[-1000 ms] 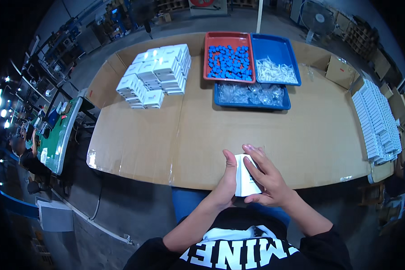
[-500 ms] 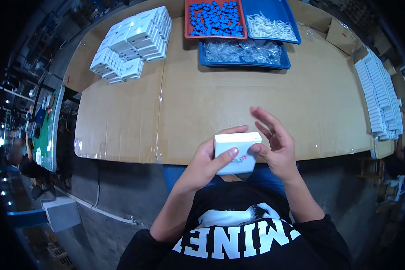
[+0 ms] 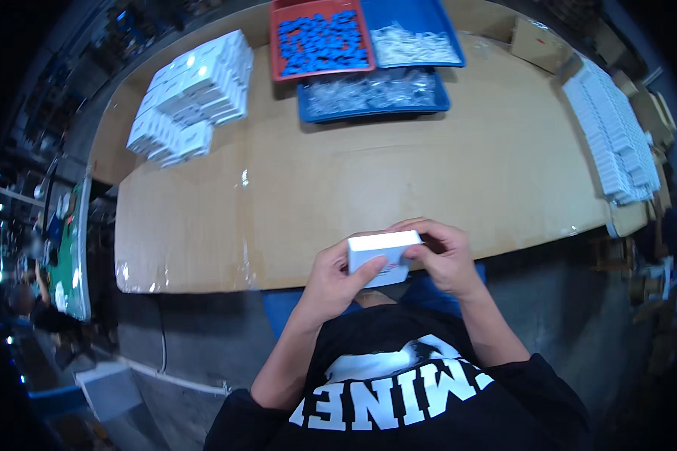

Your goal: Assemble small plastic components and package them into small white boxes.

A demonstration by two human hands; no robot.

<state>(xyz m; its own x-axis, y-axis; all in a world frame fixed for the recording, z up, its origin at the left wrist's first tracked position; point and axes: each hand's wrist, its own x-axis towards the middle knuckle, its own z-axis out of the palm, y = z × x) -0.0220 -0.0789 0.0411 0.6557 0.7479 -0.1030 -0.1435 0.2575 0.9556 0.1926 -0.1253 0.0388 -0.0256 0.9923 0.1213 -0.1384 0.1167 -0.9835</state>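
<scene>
Both hands hold a small white box [image 3: 381,246] upright over the near edge of the cardboard-covered table [image 3: 278,188]. My left hand [image 3: 334,279] grips its left side, the thumb lying across the front face. At the right end, my right hand [image 3: 445,259] has its thumb on the front near the upper corner and its fingers curled around the back. The box's plain narrow side faces up, and a small coloured print shows on its front. Most of the fingertips behind the box are hidden.
A stack of white boxes [image 3: 195,83] stands at the left. At the back are a red tray [image 3: 277,71] of blue pieces, a blue tray [image 3: 453,37] of white pieces and another blue tray [image 3: 316,116] of clear plastic. White items [image 3: 613,135] are stacked at the far right.
My right hand's fingers, raised and spread before, have closed onto the box's right end. The box is tipped so its front shows less. The view has shifted, moving the trays leftward.
</scene>
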